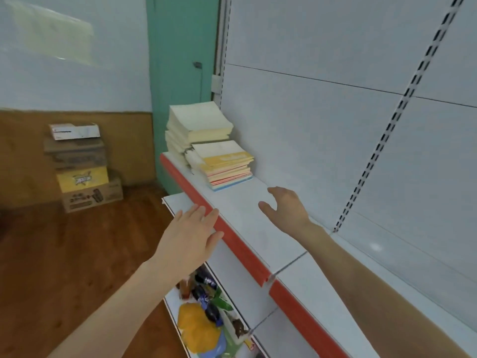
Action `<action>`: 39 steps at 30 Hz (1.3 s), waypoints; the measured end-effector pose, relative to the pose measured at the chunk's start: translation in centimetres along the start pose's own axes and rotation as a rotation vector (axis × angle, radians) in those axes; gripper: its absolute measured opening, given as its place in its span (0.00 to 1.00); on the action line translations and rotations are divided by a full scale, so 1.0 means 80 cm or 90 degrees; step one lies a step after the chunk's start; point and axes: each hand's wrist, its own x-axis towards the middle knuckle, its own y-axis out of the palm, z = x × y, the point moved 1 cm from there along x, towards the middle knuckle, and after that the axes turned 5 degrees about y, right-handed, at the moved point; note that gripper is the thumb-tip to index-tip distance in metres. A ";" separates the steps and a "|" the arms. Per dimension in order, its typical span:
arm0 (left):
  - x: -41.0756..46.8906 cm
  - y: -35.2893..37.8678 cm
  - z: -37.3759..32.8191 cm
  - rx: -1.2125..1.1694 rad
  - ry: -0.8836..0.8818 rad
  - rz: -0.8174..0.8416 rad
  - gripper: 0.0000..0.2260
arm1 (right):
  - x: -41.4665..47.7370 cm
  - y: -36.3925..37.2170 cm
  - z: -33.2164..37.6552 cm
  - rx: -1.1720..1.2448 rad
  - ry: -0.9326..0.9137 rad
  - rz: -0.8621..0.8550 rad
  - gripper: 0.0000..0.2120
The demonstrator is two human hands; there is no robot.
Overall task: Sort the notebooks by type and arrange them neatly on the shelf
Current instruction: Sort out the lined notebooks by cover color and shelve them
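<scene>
White shop shelving takes up the right side of the head view, with a plain back panel (pixel 322 112) and a slotted upright (pixel 387 130) running down it. The shelf (pixel 247 223) is white with a red strip (pixel 242 249) along its front edge. At its far left end stand two piles of notebooks, just beside each other: a tall cream stack (pixel 198 125) at the very end, slightly skewed partway up, and a lower coloured stack (pixel 224 164) with yellow, pink and blue covers, nearer the hands and close to the back panel. The right hand (pixel 286 210) hovers over the bare shelf near the coloured stack, its fingers (pixel 277 192) loosely curled, thumb apart, holding nothing. The left hand (pixel 191 233) is at the shelf's front, its fingers (pixel 204 213) straight and close together and overlapping the red strip; whether they touch it I cannot tell. Nothing lies between either hand and the stacks. Under the left forearm a lower shelf (pixel 227 257) carries bright packets (pixel 201 319), orange, blue and green. Behind the stacks is a green door (pixel 180 60). To the left, boxes (pixel 82 171) are piled on a wood floor (pixel 64 267) against the wall.
</scene>
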 end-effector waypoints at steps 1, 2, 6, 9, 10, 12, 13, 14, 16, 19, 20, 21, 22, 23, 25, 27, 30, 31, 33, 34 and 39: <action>0.011 0.013 0.021 0.010 -0.001 -0.011 0.18 | 0.025 0.012 0.014 -0.001 -0.009 0.000 0.25; 0.023 0.025 0.041 0.013 -0.003 -0.021 0.18 | 0.049 0.024 0.028 0.000 -0.017 -0.001 0.24; 0.076 0.068 0.124 0.013 -0.011 -0.027 0.17 | 0.153 0.065 0.072 0.023 -0.024 0.002 0.24; 0.115 0.091 0.187 0.003 -0.007 -0.030 0.17 | 0.230 0.090 0.104 0.025 -0.004 0.019 0.26; 0.127 0.098 0.208 -0.011 -0.008 -0.030 0.18 | 0.255 0.098 0.114 0.023 0.009 0.027 0.26; 0.146 0.112 0.246 -0.036 -0.007 -0.003 0.20 | 0.296 0.116 0.133 0.006 0.040 0.043 0.28; 0.153 0.118 0.262 -0.054 -0.012 0.011 0.21 | 0.313 0.126 0.139 -0.010 0.054 0.050 0.29; 0.161 0.124 0.278 -0.085 -0.021 0.018 0.22 | 0.330 0.138 0.144 -0.023 0.069 0.058 0.32; 0.177 0.136 0.308 -0.149 -0.036 0.046 0.25 | 0.355 0.161 0.154 -0.036 0.116 0.080 0.36; 0.199 0.159 0.347 -0.185 -0.009 0.044 0.26 | 0.370 0.198 0.160 -0.059 0.146 0.075 0.34; 0.205 0.165 0.357 -0.227 0.003 0.045 0.26 | 0.367 0.206 0.163 -0.073 0.146 0.065 0.31; 0.209 0.171 0.367 -0.302 0.008 0.047 0.25 | 0.362 0.210 0.169 -0.084 0.146 0.058 0.28; 0.213 0.176 0.375 -0.403 0.003 0.052 0.25 | 0.355 0.209 0.177 -0.081 0.146 0.055 0.25; 0.216 0.181 0.384 -0.516 -0.013 0.065 0.25 | 0.347 0.206 0.184 -0.063 0.144 0.043 0.22; 0.224 0.193 0.403 -0.753 -0.107 0.091 0.22 | 0.326 0.191 0.202 0.011 0.167 -0.006 0.18; 0.234 0.198 0.414 -1.022 -0.282 0.162 0.17 | 0.294 0.176 0.225 0.062 0.174 -0.036 0.17; 0.248 0.198 0.422 -1.297 -0.414 0.374 0.17 | 0.236 0.173 0.284 0.071 0.054 -0.062 0.23; 0.248 0.197 0.422 -1.305 -0.384 0.433 0.16 | 0.219 0.179 0.302 0.070 0.004 -0.052 0.25; 0.244 0.199 0.423 -1.199 -0.288 0.465 0.09 | 0.199 0.194 0.322 0.079 -0.046 0.005 0.25; 0.240 0.201 0.426 -1.142 -0.263 0.447 0.10 | 0.199 0.193 0.326 0.109 -0.023 0.047 0.25; 0.202 0.213 0.470 -1.116 -0.257 0.434 0.19 | 0.288 0.174 0.268 0.103 0.182 -0.050 0.19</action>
